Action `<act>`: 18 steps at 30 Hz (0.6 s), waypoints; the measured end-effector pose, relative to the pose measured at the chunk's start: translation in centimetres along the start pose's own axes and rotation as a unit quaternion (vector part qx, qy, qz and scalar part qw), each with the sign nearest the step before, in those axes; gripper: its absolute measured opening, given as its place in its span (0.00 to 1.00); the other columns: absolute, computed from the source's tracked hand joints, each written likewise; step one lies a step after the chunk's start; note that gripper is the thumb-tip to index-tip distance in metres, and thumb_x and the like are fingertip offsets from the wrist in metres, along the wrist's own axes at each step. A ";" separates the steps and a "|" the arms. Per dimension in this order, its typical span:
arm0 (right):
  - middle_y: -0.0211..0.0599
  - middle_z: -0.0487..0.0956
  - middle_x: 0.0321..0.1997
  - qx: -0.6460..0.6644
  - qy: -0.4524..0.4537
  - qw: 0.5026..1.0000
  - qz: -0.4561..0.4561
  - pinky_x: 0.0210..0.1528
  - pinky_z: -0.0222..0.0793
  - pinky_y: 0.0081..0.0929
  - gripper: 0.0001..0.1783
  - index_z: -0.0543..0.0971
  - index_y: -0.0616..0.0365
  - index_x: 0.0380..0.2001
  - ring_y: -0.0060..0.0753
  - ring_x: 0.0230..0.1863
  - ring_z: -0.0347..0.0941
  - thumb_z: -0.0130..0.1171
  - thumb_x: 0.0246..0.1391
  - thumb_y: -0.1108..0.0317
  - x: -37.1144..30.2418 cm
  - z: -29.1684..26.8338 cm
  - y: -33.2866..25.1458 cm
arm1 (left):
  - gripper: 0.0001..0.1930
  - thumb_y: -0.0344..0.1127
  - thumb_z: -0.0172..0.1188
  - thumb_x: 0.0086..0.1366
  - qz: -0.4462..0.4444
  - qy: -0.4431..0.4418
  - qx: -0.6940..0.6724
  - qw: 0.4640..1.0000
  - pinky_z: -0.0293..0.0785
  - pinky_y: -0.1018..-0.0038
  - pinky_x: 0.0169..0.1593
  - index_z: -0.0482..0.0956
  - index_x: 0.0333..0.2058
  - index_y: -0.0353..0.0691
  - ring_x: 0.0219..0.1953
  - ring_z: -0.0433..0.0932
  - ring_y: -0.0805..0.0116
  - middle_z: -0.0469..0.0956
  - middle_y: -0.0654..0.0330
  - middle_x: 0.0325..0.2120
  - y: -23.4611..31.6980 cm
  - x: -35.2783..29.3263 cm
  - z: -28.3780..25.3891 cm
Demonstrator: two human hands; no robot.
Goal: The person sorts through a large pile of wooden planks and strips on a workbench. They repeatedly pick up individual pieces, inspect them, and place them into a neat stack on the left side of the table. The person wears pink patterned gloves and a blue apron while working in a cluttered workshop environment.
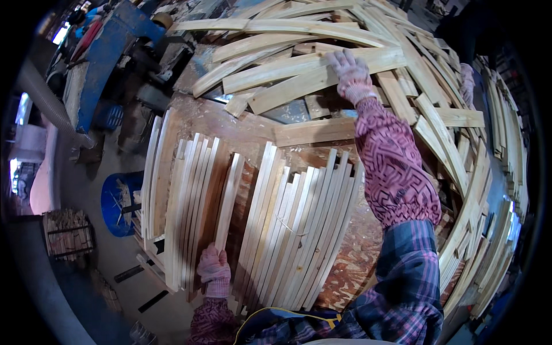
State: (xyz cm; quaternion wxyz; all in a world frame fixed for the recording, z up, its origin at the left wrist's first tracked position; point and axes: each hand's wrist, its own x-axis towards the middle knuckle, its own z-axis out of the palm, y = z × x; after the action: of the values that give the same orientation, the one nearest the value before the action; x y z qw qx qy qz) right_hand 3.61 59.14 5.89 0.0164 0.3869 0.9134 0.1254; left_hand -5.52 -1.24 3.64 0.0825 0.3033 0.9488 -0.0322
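Note:
My left hand, in a pale pinkish glove, is closed around the near end of a single wooden strip. That strip lies in the gap between two rows of upright-set strips. Far ahead, my right hand, gloved alike, lies over a pale wooden board on a loose heap, its fingers stretched out and apart. To the left of the single strip is a row of wooden strips; a wider row of strips is to its right. Patterned pink sleeve covers reach up both forearms.
A jumbled heap of boards curves around the far and right sides. One board lies crosswise beyond the rows. Blue machinery is at far left, with a blue tub below. Another person's gloved hand shows at right.

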 end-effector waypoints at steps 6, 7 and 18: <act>0.35 0.81 0.43 0.117 -0.131 0.984 0.015 0.45 0.73 0.36 0.27 0.78 0.43 0.53 0.37 0.47 0.77 0.66 0.46 0.56 -1.4 -7.9 0.9 | 0.40 0.39 0.67 0.56 -0.056 -0.052 0.045 0.996 0.78 0.52 0.44 0.61 0.67 0.55 0.43 0.79 0.46 0.71 0.46 0.50 4.3 2.8 -0.5; 0.36 0.83 0.37 0.193 -0.194 0.961 0.035 0.43 0.74 0.36 0.23 0.82 0.45 0.48 0.37 0.43 0.79 0.66 0.48 0.53 -3.2 -9.7 1.2 | 0.41 0.39 0.69 0.55 -0.023 0.026 -0.017 0.999 0.77 0.52 0.47 0.61 0.67 0.52 0.45 0.78 0.45 0.71 0.46 0.52 5.1 3.0 -0.8; 0.40 0.66 0.70 0.119 0.038 0.990 -0.066 0.66 0.58 0.39 0.41 0.64 0.48 0.67 0.41 0.69 0.61 0.59 0.54 0.41 1.1 -1.4 -2.0 | 0.25 0.29 0.60 0.61 0.034 -0.260 -0.741 0.618 0.72 0.71 0.53 0.72 0.58 0.32 0.48 0.76 0.68 0.79 0.59 0.46 21.3 11.5 -8.4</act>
State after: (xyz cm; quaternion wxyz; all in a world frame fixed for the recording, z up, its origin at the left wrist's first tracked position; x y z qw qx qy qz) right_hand 1.29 58.27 6.81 -0.0564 0.3201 0.9453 0.0288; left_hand -3.52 23.61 9.63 0.5231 0.1507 0.5788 0.6071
